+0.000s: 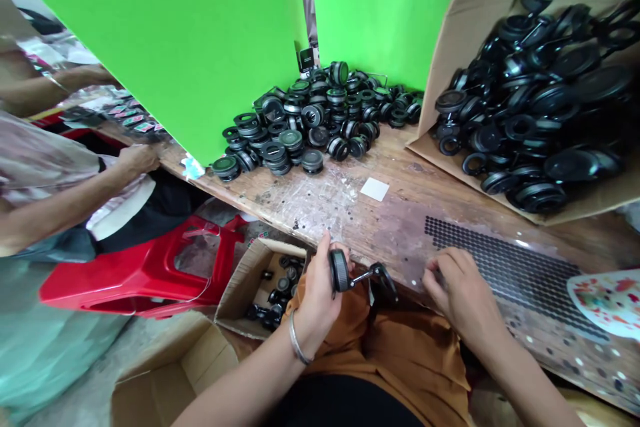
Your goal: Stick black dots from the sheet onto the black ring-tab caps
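My left hand (pixel 323 280) is closed around a black part with a round ribbed body (pixel 341 271). A short shiny arm sticks out of it to the right and ends in a black ring (pixel 385 281). My right hand (pixel 463 287) is at the table's front edge, beside a sheet of small black dots (pixel 500 267). Its thumb and fingers are pinched together, and what they hold, if anything, is hidden. Behind both hands, a heap of similar black round parts (pixel 313 161) lies on the wooden table (pixel 410 180).
A tipped cardboard box (pixel 440 73) full of black parts stands at the right. A white square card (pixel 375 189) lies mid-table. Below left are another cardboard box (pixel 237 280) with parts and a red plastic stool (pixel 150 273). Beyond the green partition (pixel 200 33) sits another person (pixel 65 187).
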{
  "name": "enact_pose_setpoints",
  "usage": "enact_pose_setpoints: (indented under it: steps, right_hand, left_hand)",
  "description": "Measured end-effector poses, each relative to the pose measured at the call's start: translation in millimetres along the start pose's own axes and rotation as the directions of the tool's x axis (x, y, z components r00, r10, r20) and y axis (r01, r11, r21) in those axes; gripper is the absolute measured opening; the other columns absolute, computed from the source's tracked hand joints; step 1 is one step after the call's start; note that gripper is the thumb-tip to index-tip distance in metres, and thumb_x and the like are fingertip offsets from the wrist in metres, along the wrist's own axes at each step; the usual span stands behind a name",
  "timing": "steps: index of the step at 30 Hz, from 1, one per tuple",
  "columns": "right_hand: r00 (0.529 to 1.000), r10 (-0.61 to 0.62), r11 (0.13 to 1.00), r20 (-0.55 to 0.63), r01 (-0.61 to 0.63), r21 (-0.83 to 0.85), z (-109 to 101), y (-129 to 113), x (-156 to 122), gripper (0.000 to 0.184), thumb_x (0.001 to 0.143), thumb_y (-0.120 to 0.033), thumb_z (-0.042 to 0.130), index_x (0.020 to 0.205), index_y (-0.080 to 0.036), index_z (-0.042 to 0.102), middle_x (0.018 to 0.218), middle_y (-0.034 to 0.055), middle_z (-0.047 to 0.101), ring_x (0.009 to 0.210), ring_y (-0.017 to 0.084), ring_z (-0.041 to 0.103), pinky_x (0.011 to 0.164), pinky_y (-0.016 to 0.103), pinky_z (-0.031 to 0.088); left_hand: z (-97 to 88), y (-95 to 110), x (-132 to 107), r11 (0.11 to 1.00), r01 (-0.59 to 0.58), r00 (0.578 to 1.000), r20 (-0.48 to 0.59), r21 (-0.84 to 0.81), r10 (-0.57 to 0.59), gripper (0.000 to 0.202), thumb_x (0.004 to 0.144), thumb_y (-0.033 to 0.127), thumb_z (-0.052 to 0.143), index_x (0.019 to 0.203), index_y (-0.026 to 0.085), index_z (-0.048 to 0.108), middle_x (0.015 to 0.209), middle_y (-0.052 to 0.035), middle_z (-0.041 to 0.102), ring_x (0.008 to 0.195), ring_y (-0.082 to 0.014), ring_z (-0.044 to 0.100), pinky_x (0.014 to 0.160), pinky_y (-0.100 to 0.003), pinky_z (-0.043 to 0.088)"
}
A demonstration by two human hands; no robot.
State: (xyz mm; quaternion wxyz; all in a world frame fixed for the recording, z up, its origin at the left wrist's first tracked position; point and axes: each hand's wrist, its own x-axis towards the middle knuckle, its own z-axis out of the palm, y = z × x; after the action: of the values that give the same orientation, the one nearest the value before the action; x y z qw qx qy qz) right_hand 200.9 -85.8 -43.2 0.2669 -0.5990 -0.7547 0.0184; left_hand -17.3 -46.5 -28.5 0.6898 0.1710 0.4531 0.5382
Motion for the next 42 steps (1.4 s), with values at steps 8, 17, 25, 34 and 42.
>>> enact_pose_setpoints:
  steps: [8, 17, 25, 34, 42]
  right_hand:
    - [0.995, -0.066, 0.905, -0.079, 0.093, 0.416, 6, -86, 8, 0.016, 0.085, -0.005, 0.053, 0.082, -0.020, 0.052, 0.102, 0.0057, 0.054, 0.104, 0.023, 0.048, 0.093, 0.042, 0.039]
    - [0.995, -0.043, 0.920, -0.091, 0.075, 0.385, 22, -93, 10, 0.015, 0.084, -0.005, 0.056, 0.082, -0.020, 0.053, 0.103, 0.0050, 0.056, 0.104, 0.024, 0.047, 0.092, 0.045, 0.034]
    - [0.995, -0.055, 0.946, -0.089, 0.080, 0.315, 19, -96, 11, 0.011, 0.086, -0.008, 0.058, 0.084, -0.019, 0.056, 0.100, 0.0060, 0.059, 0.104, 0.026, 0.048, 0.088, 0.046, 0.036]
    - [0.927, -0.272, 0.929, -0.258, 0.323, 0.179, 26, -100, -10, 0.028, 0.088, -0.004, 0.058, 0.116, -0.010, 0.061, 0.111, 0.0135, 0.064, 0.115, 0.029, 0.052, 0.105, 0.058, 0.035]
    - [0.970, -0.165, 0.964, -0.177, 0.197, 0.178, 6, -64, -15, 0.025, 0.091, -0.017, 0.059, 0.115, -0.018, 0.063, 0.121, 0.0130, 0.059, 0.122, 0.030, 0.050, 0.103, 0.053, 0.041]
  left_hand:
    - [-1.1, -11, 1, 0.996, -0.061, 0.998, -0.011, 0.059, 0.062, 0.048, 0.084, 0.056, 0.058, 0.056, 0.018, 0.049, 0.052, 0.0027, 0.044, 0.049, -0.0106, 0.039, 0.050, -0.025, 0.032]
    - [1.4, -11, -3, 0.998, -0.048, 0.998, -0.032, 0.034, 0.049, 0.044, 0.080, 0.054, 0.062, 0.057, 0.019, 0.048, 0.055, 0.0026, 0.045, 0.051, -0.0108, 0.040, 0.053, -0.025, 0.035]
    - [3.5, -15, -2, 1.000, -0.008, 0.999, -0.048, -0.030, 0.006, 0.043, 0.079, 0.053, 0.064, 0.058, 0.019, 0.047, 0.056, 0.0032, 0.045, 0.052, -0.0104, 0.040, 0.054, -0.025, 0.037]
    - [-0.7, -11, 2, 0.983, 0.066, 0.996, -0.054, -0.174, -0.076, 0.037, 0.075, 0.047, 0.067, 0.059, 0.020, 0.047, 0.052, 0.0045, 0.046, 0.047, -0.0103, 0.043, 0.051, -0.025, 0.037]
    - [2.7, -11, 0, 0.993, 0.045, 0.998, -0.046, -0.109, -0.050, 0.036, 0.074, 0.046, 0.068, 0.058, 0.019, 0.050, 0.052, 0.0035, 0.049, 0.046, -0.0099, 0.045, 0.050, -0.024, 0.038]
